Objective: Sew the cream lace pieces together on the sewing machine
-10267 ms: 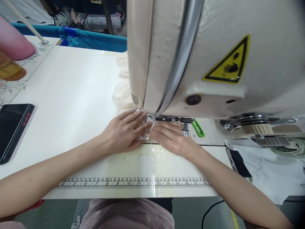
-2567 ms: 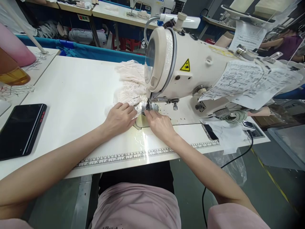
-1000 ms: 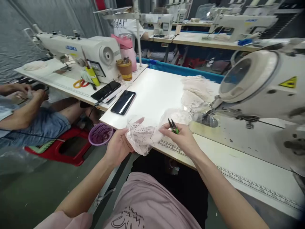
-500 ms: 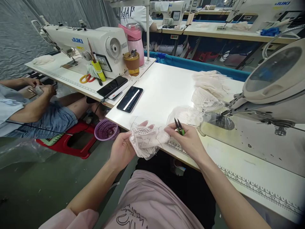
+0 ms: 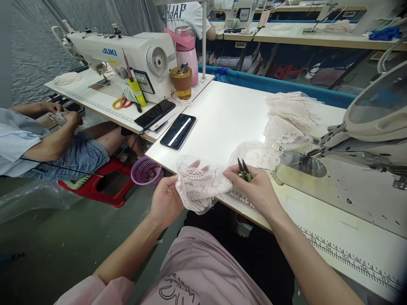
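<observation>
Over the table's front edge, my left hand [image 5: 167, 198] grips one end of a pale lace piece [image 5: 200, 190], its thumb on top and fingers behind. The other end is pinched by my right hand [image 5: 251, 184], which also carries thread snips [image 5: 244, 170] with green handles, blades pointing up and away from the lace. Dark loose threads trail across the lace. More pale lace [image 5: 254, 154] lies just beyond my right hand, running toward the sewing machine's needle area [image 5: 307, 161].
A black phone [image 5: 178, 131] lies on the white table [image 5: 222, 110]. Gathered lace [image 5: 291, 112] is heaped behind the needle area. At left stand another sewing machine [image 5: 121, 55], a pink bottle [image 5: 187, 55] and an amber cup [image 5: 182, 82]. A seated co-worker [image 5: 57, 135] is beyond a purple basket [image 5: 146, 170].
The view has shifted, so the surroundings sit a little further right and the nearby sewing machine is more cut off. Both hands keep their hold on the lace, almost unmoved.
</observation>
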`<action>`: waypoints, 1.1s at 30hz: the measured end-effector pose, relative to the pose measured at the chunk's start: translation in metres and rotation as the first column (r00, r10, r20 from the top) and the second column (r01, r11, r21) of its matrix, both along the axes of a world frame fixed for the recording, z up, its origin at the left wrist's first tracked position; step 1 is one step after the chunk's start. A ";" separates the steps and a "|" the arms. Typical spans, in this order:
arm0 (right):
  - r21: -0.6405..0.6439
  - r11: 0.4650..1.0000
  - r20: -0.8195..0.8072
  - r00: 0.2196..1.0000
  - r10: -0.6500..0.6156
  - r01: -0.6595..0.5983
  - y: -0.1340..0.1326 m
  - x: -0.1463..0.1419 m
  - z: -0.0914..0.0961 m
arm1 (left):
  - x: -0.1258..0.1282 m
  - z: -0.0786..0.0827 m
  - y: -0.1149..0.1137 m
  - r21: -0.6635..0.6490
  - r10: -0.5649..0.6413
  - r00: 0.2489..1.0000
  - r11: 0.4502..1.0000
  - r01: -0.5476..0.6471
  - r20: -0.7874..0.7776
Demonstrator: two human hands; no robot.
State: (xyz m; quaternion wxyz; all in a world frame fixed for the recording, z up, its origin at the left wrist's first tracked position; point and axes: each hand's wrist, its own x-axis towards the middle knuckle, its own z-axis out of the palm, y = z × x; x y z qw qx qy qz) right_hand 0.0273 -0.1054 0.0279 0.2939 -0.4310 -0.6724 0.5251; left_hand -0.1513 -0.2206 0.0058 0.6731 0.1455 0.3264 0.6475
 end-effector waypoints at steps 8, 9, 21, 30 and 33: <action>-0.039 0.999 -0.019 0.999 0.036 -0.037 0.003 0.002 0.000 | -0.002 0.002 0.005 -0.078 0.082 0.996 0.993 -0.084 -0.027; -0.042 0.998 -0.023 0.999 0.037 -0.038 0.003 0.003 0.001 | -0.002 0.001 0.006 -0.093 0.097 0.995 0.991 -0.100 -0.028; -0.024 1.000 -0.044 0.999 0.018 -0.019 0.004 0.008 0.007 | -0.007 -0.010 0.008 -0.083 0.103 0.989 0.990 -0.112 -0.108; -0.030 0.998 -0.107 0.993 0.044 -0.047 0.004 0.011 0.004 | -0.005 -0.008 0.008 -0.117 0.167 0.981 0.981 -0.156 0.099; -0.009 0.999 -0.112 0.993 0.046 -0.047 0.004 0.011 0.003 | -0.005 -0.009 0.008 -0.125 0.196 0.975 0.975 -0.183 0.102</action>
